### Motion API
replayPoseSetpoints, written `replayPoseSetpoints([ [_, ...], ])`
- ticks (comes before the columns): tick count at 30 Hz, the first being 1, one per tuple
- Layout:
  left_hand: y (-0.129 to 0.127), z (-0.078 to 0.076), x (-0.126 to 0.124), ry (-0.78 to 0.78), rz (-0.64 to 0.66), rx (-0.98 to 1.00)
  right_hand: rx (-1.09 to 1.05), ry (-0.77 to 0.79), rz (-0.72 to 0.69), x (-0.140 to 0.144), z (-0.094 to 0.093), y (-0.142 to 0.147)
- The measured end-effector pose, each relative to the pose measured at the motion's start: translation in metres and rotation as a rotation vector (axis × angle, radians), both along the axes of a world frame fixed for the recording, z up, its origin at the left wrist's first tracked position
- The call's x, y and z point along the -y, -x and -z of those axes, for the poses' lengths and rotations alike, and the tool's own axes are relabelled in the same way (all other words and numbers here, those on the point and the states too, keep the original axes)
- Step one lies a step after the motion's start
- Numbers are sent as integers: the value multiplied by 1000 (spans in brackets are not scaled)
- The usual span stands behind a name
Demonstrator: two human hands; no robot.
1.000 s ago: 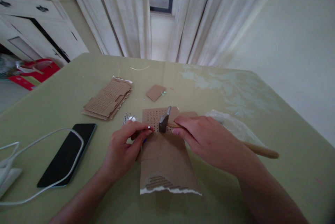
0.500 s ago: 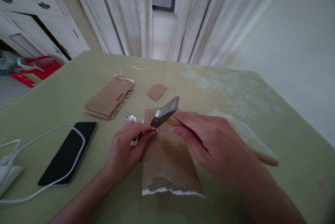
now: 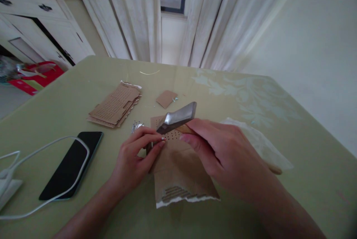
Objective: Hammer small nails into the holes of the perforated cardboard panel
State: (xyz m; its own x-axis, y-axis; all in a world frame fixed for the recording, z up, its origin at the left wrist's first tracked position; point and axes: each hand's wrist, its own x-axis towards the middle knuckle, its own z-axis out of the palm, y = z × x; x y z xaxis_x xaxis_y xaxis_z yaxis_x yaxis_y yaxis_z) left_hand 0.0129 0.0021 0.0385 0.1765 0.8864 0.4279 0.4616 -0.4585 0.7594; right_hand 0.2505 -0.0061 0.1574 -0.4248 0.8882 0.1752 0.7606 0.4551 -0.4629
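Hammer (image 3: 180,116) in close quarters: at a green-topped table (image 3: 237,201), a person's right hand (image 3: 223,149) is wrapped firmly around the wooden handle, high up beside the steel head, while the left hand (image 3: 139,147) pinches a nail (image 3: 163,139) between thumb and fingertips, its pale head just showing. Both hands meet over the left edge of a torn-ended cardboard sheet (image 3: 184,179), whose far part carries rows of small holes. The hammer head hangs tilted, one end right beside the pinching fingers; from where I stand, whether metal meets metal cannot be told, nor can the nail's tip be seen. Careful work here, to an onlooker's eye, would mean a nail held upright, fingertips kept low on the shank, and the hammer's striking end squared over the nail head before any tap. The short hold on the handle should favour light, well-aimed knocks over force; a slanted face could glance off onto thumb or finger. Spare nails (image 3: 136,126) lie just beyond the left hand, and a stack of punched cardboard (image 3: 114,105) rests farther off, clear of the hammer
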Motion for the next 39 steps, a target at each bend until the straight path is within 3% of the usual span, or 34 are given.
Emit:
replayPoseSetpoints([
  [5, 3, -1, 2, 42, 28, -38, 209, 70, -30, -2, 6, 3],
  [11, 5, 1, 5, 131, 68, -82, 13, 67, 3, -3, 6, 1],
  [16, 4, 2, 6, 139, 79, -63, 198, 178, -50, -7, 14, 6],
  [20, 5, 0, 8, 110, 72, -48, 180, 158, -10, -7, 5, -4],
  [26, 6, -3, 6, 120, 85, -38, 337, 196, -2, -8, 3, -21],
  [28, 15, -3, -2, 125, 13, -25, 317, 210, -7, -9, 5, -21],
  [30, 29, -3, -14, 153, -155, -66, 307, 223, -10, -9, 6, -21],
  [33, 53, 1, -31, 282, -383, -327, 303, 231, -10, -8, 7, -21],
  [36, 66, 7, -40, 442, -427, -581, 302, 235, -2, -8, 7, -21],
  [39, 64, 11, -42, 509, -400, -641, 301, 232, -7, -9, 7, -21],
])
